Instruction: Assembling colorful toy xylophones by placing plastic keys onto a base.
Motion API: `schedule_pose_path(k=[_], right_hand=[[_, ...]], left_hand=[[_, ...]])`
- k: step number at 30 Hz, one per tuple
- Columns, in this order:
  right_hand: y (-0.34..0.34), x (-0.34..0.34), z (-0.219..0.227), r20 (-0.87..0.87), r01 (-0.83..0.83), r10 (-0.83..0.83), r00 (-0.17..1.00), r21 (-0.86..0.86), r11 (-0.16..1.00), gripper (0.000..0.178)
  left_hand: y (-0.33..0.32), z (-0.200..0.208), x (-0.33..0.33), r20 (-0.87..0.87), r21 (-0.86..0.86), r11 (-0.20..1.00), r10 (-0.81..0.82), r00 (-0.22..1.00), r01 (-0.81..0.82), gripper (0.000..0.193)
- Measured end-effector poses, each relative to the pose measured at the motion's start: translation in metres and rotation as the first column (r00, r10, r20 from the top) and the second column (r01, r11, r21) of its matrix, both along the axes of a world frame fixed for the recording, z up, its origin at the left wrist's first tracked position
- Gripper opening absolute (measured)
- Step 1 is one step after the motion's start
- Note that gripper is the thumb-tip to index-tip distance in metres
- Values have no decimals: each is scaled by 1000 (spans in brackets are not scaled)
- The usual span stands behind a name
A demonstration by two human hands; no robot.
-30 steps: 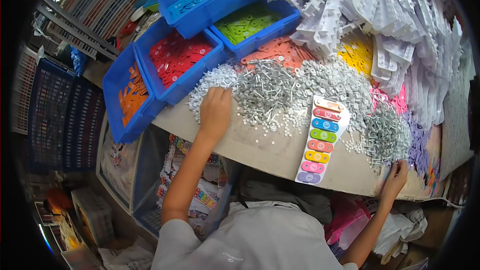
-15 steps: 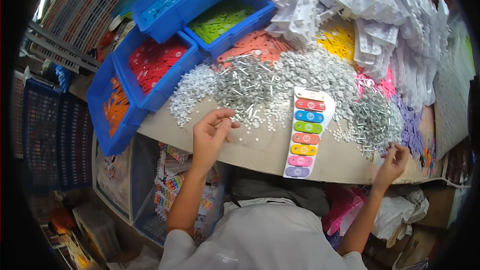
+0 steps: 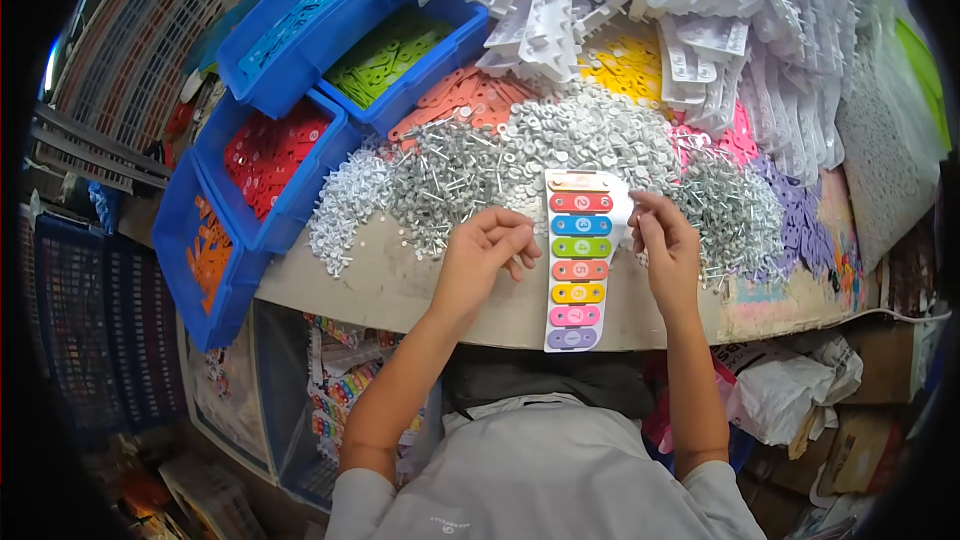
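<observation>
A toy xylophone (image 3: 578, 270) with a white base and a column of coloured bars lies on the worktable, its narrow end toward me. My left hand (image 3: 485, 258) is just left of it, thumb and fingers drawn together; whatever they may hold is too small to make out. On the other side, my right hand (image 3: 662, 245) is close to the wide end, with thumb and forefinger pinched and their tips partly hidden. Beyond the hands lie heaps of small white washers (image 3: 590, 135), silvery pins (image 3: 445, 180) on the left and more metal pins (image 3: 735, 215) on the right.
Blue bins (image 3: 330, 155) at the left hold red, orange, blue and green bars. White plastic bases (image 3: 690, 0) are stacked at the back. Loose coral bars (image 3: 465, 102), yellow bars (image 3: 625, 65) and purple bars (image 3: 795, 215) lie around the heaps. A clear bag (image 3: 885, 130) stands far right.
My right hand has come from the right-hand pin heap to the xylophone's right side. My left hand has moved right, closer to the xylophone. The whole view has shifted slightly.
</observation>
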State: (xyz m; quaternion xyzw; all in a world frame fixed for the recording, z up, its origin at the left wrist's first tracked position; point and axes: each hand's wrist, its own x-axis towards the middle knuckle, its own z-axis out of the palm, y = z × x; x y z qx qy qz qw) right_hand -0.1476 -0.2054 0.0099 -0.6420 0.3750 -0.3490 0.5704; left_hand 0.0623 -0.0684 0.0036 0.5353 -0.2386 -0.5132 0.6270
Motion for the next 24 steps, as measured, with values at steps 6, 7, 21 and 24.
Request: schedule_pose_path(k=[6, 7, 21, 24], right_hand=[[-8, 13, -5, 124, 44, -63, 990, 150, 988, 13], [-11, 13, -3, 103, 1, -17, 995, 154, 988, 11], [-29, 26, -2, -77, -146, 167, 983, 220, 965, 11], [-31, 29, 5, -130, -147, 182, 975, 240, 960, 11]], left_hand=[[-27, -11, 7, -136, 23, 999, -43, 990, 47, 20], [-31, -12, 8, -144, 23, 998, -50, 988, 54, 20], [-60, -22, 12, -37, 69, 988, -136, 990, 138, 17], [-62, -11, 13, 14, 126, 980, -159, 987, 156, 25]])
